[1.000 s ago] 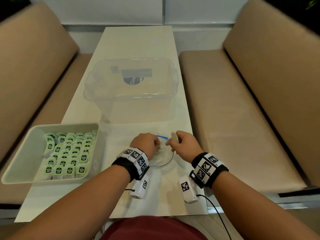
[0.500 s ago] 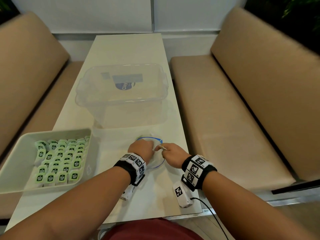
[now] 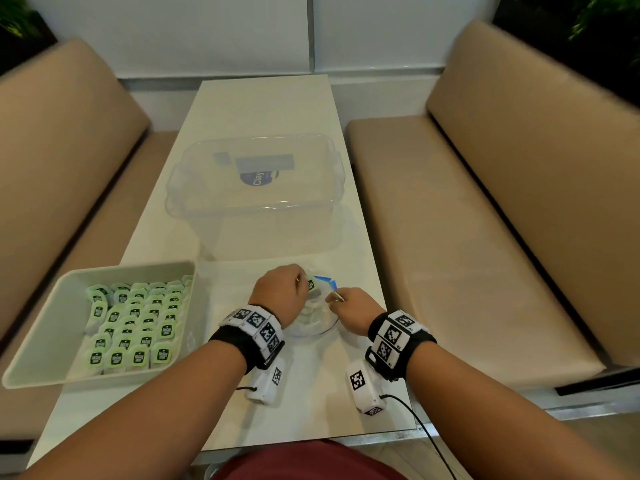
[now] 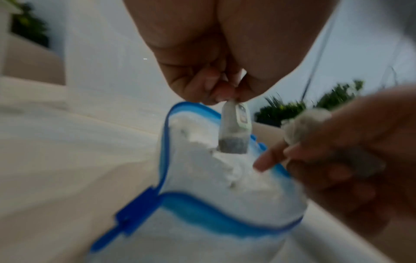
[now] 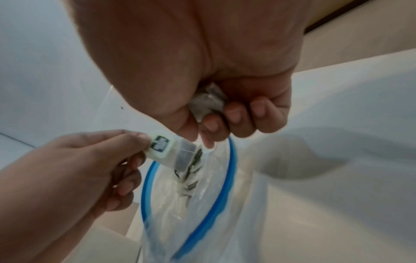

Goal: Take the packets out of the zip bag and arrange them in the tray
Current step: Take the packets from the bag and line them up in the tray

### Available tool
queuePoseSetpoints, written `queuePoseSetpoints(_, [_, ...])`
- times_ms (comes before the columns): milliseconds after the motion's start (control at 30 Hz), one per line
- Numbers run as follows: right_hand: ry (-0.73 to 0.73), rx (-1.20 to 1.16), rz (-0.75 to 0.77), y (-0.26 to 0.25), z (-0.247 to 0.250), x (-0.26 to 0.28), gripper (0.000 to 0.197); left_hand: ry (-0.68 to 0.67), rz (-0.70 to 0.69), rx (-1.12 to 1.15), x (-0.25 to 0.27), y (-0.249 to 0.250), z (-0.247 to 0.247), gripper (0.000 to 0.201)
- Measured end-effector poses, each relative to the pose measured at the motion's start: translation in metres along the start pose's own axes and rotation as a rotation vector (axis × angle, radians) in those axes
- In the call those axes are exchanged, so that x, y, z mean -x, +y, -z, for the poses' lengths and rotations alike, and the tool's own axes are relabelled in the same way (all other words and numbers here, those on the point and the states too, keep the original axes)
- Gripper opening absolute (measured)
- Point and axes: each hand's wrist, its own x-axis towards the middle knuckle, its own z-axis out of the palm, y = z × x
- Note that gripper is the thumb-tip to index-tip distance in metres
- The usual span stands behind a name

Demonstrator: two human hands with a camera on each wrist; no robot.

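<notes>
My left hand [image 3: 281, 289] has lifted a packet [image 5: 167, 148], pinched, from the zip bag [image 4: 202, 204]; my right hand [image 3: 353, 308] clutches another. I'd lift clear before swinging to the tray [image 3: 45, 327].

Clear zip bag [image 3: 313, 318] with a blue zipper rim lies near the table's near edge, toward the right side, mouth open and gaping; more packets inside, blurred. One packet [image 5: 171, 151], a small clear sachet with a green-and-white label and dark contents, hangs at the bag mouth, pinched by its top. Another packet [image 5: 207, 101], crumpled, sits in a closed fist. White tray [image 3: 41, 327] overhangs the table's left edge, filled with rows of green-labelled packets [image 3: 135, 323] standing upright.
</notes>
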Motion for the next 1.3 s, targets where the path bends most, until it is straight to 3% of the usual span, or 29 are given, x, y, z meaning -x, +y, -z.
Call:
queuePoseSetpoints(133, [0.18, -0.188, 0.151, -0.012, 0.007, 0.004, 0.027, 0.001, -0.001, 0.231, 0.004, -0.012, 0.024, 0.016])
queuePoseSetpoints(200, [0.151, -0.281, 0.219, -0.026, 0.009, 0.008, 0.028, -0.019, -0.048, 0.279, 0.006, -0.014, 0.038, 0.014])
queuePoseSetpoints(300, [0.084, -0.34, 0.275, -0.048, 0.009, 0.011, 0.013, -0.005, -0.119, 0.322, 0.009, -0.012, 0.058, 0.011])
queuePoseSetpoints(367, [0.07, -0.381, 0.286, -0.065, 0.007, 0.012, 0.005, 0.047, -0.153, 0.304, 0.011, -0.015, 0.073, 0.01])
queuePoseSetpoints(567, [0.048, -0.373, 0.326, -0.113, -0.004, 0.012, 0.007, 0.064, -0.202, 0.149, 0.016, -0.037, 0.12, 0.007])
queuePoseSetpoints(867, [0.046, -0.449, 0.327, -0.181, -0.036, 0.004, 0.008, 0.099, -0.115, 0.02, 0.031, -0.082, 0.186, 0.007])
queuePoseSetpoints(1000, [0.097, -0.377, 0.399, -0.206, -0.056, 0.0, 0.014, 0.022, -0.109, -0.128, 0.037, -0.116, 0.225, 0.008])
queuePoseSetpoints(1100, [0.118, -0.358, 0.365, -0.215, -0.071, -0.004, 0.028, -0.053, -0.034, -0.243, 0.038, -0.153, 0.254, 0.011])
queuePoseSetpoints(1167, [0.034, -0.514, 0.289, -0.222, -0.079, -0.006, 0.034, -0.13, 0.017, -0.369, 0.037, -0.179, 0.266, 0.013])
queuePoseSetpoints(1300, [-0.144, -0.754, 0.209, -0.236, -0.093, -0.006, 0.012, -0.461, 0.083, -0.648, 0.035, -0.217, 0.267, 0.018])
